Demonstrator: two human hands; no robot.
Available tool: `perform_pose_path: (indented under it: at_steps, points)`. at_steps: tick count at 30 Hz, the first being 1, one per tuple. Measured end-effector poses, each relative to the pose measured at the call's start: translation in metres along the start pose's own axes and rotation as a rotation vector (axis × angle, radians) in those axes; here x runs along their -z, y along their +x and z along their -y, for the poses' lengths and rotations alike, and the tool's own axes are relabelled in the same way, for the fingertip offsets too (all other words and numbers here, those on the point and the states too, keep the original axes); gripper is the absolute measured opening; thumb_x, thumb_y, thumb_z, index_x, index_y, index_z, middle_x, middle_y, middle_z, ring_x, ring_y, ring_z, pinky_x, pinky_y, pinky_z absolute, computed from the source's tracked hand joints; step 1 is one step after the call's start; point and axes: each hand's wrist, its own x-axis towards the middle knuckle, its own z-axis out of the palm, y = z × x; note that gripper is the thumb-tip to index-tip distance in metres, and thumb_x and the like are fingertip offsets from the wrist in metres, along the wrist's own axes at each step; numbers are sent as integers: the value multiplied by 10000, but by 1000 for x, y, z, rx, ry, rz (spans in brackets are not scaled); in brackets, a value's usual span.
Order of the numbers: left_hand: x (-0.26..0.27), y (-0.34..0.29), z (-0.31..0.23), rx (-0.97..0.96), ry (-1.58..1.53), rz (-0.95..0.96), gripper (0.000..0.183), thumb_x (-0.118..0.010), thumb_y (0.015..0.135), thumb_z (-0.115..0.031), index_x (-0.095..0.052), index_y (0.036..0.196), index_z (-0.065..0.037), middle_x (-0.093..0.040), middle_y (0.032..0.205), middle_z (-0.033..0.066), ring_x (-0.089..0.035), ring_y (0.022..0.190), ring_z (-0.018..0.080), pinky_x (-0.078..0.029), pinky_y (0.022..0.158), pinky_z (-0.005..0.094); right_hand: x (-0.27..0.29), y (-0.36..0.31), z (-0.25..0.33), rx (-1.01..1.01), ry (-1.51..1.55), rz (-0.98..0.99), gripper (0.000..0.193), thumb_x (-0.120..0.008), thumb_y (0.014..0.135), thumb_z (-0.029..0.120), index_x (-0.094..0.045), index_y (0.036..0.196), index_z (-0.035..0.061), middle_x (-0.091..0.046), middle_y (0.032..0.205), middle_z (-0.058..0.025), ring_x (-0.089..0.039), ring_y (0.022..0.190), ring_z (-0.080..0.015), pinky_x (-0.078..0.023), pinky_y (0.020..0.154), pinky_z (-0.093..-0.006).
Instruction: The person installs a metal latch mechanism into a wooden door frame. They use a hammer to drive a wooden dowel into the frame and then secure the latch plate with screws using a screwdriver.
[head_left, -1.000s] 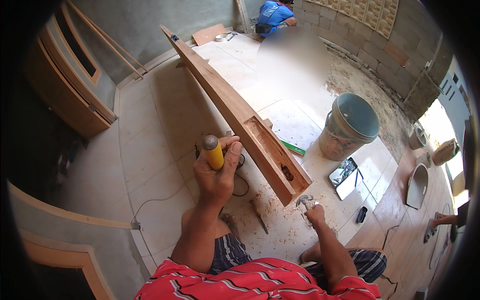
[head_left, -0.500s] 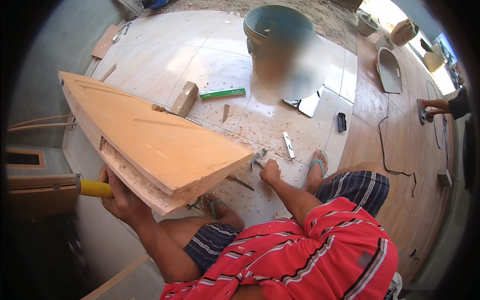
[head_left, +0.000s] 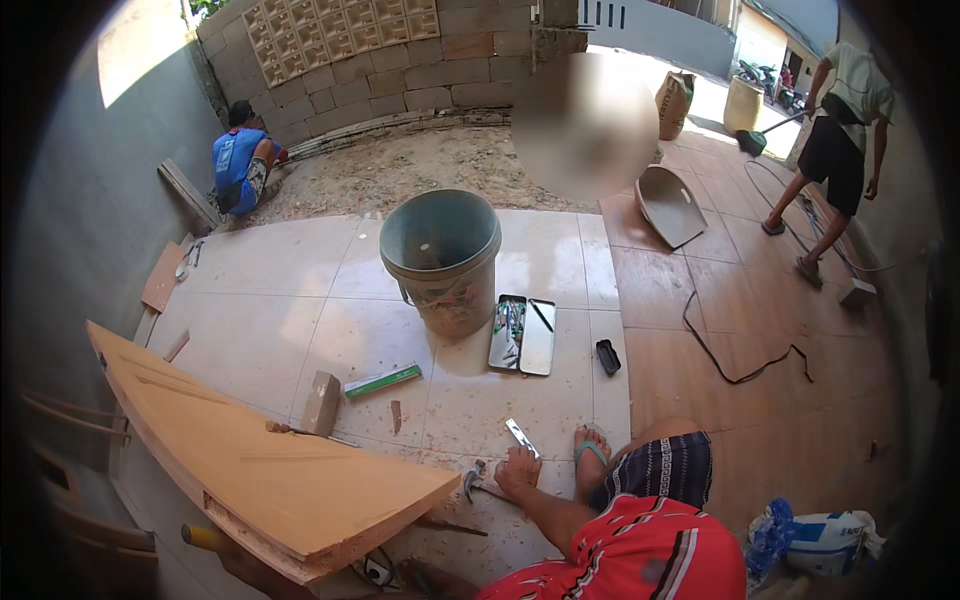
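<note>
Right fingers (head_left: 521,457) moved to strip (head_left: 516,432) pointing forward-left.

- brown sack (head_left: 674,106), top right: dark lettering down the side
- white-and-blue sack (head_left: 826,546), bottom right: blue lettering, kinda crumpled
- blue shirt (head_left: 232,162), upper left: pale back print, too small to read
- green-and-white box (head_left: 383,381): print's way too tiny

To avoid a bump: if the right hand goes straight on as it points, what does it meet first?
For the right hand, probably the silver strip just beyond it; depth is unclear, they may already touch.
</note>
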Motion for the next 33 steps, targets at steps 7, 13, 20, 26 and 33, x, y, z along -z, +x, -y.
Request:
perform_pose_path:
  at_steps: [7, 13, 20, 26, 33]
  points:
    - [16, 12, -49, 745, -1008, -210, 342, -623, 1044, -278, -596, 1111, 57, -693, 964, 137, -705, 829, 206, -582, 726, 354, 38, 55, -18, -381, -120, 261, 520, -761, 862, 307, -587, 1303, 94, -549, 1341, -136, -514, 1282, -304, -492, 996, -487]
    - [4, -4, -29, 736, -1079, -253, 284, -599, 1048, -175, -606, 1175, 79, -687, 1048, 138, -696, 911, 204, -570, 798, 342, 18, 55, -28, -314, 46, 226, 462, -743, 865, 255, -660, 1261, 32, -632, 1305, -177, -564, 1283, -357, -522, 1030, -469]
    - [14, 8, -32, 805, -973, -308, 205, -682, 1014, -156, -659, 1070, 40, -645, 942, 52, -596, 877, 134, -490, 813, 291, 32, 97, 44, -263, 657, 162, 440, -675, 825, 157, -690, 1196, -78, -735, 1110, -267, -734, 1031, -362, -569, 892, -446]
    - [39, 12, -31, 799, -984, -363, 222, -679, 1021, -173, -688, 1104, 33, -682, 994, 67, -634, 924, 143, -514, 865, 297, 163, 61, 171, 219, 1072, 333, 414, -677, 903, 103, -675, 1288, -48, -607, 714, -5, -476, 492, -70, -344, 417, -253]
    - [52, 10, -31, 872, -1097, -289, 204, -679, 1019, -166, -695, 1139, -2, -660, 1028, 22, -587, 935, 97, -467, 854, 253, 347, -19, 231, 753, 1009, 164, 323, -665, 957, 58, -708, 1263, -38, -741, 965, -50, -625, 791, -68, -523, 744, -235]
